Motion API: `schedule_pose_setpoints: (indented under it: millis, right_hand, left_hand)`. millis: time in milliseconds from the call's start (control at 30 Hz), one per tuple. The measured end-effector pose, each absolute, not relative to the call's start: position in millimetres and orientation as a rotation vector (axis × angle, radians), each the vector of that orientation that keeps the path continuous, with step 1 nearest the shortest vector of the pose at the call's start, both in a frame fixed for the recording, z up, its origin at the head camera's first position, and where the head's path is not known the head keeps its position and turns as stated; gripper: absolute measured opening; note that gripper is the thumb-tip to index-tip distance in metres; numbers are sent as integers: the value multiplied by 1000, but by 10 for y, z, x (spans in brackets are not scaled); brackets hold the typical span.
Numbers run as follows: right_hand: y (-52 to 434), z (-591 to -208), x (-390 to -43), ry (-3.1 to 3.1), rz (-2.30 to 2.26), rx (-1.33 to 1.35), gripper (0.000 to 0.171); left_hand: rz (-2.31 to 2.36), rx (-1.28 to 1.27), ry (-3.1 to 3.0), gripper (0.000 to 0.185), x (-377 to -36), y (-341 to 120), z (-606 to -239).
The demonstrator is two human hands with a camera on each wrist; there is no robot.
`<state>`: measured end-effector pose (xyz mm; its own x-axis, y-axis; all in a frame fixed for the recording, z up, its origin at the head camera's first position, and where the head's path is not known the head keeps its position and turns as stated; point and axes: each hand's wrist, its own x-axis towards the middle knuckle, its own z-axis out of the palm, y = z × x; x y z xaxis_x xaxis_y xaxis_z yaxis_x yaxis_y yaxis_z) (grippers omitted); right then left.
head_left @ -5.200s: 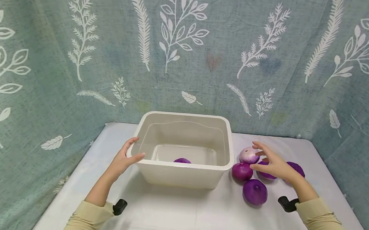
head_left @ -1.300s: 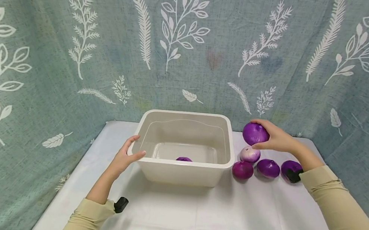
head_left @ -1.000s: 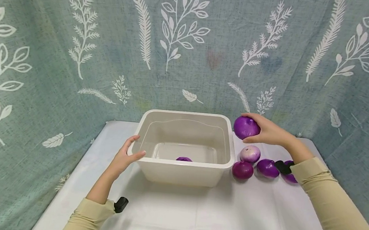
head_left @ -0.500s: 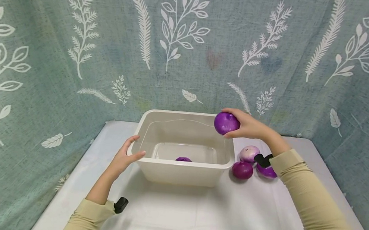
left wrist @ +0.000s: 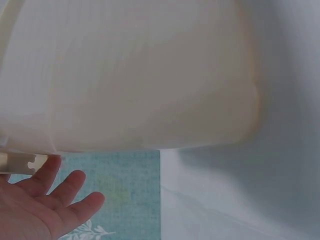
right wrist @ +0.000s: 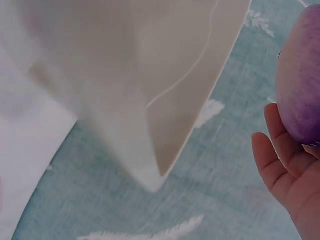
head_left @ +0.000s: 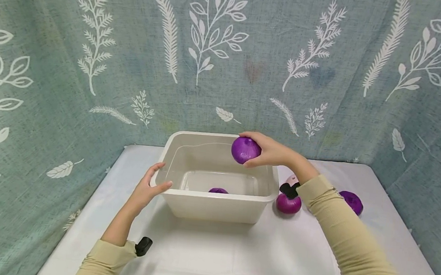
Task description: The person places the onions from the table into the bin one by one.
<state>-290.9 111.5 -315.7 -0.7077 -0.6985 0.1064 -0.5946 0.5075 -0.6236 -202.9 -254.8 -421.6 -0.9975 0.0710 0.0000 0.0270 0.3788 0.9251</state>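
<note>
A purple onion (head_left: pixel 245 151) is held in my right hand (head_left: pixel 269 151) above the right half of a beige plastic bin (head_left: pixel 217 206). The thumb and fingers curl round it, and in the right wrist view the onion (right wrist: pixel 302 80) is cut off by the frame edge. My left hand (head_left: pixel 149 189) grips the bin's rim at its left front corner, with the thumb at the front. In the left wrist view, one fingertip of the left hand (left wrist: pixel 55 200) meets the rim; the thumb is hidden. Inside the bin lies another purple onion (head_left: pixel 218 190), partly covered by the front wall.
Right of the bin, a reddish-purple onion (head_left: pixel 288 204) and a paler onion (head_left: pixel 292 179) lie on the white tablecloth (head_left: pixel 207 261), the paler one partly hidden by the wrist camera. Farther right is another purple onion (head_left: pixel 351 202). A green leaf-patterned cloth (head_left: pixel 216 97) hangs behind.
My right hand reached down to the front onion on the table, lifted it, and carried it left from the pile to over the bin. The left hand has stayed on the rim.
</note>
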Motion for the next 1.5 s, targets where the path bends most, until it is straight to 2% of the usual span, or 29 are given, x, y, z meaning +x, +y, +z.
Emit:
schedule_pose_setpoints:
  millis: [600,900,1500]
  right_hand:
    - [857,-3165,-2900,2589,-895,-1144,86]
    - [897,-3137,-2899,2558,-883,-1152,81]
    - [1631,-3183,-2851,2605,-1064,-966,77]
  left_hand:
    - [1726,97,2576,71,-2040,-2545,-4217]
    - [1723,73,2569,70,-2033,-2545,-4205]
    - [1712,110,2577,72,-2015,-2551,-4201]
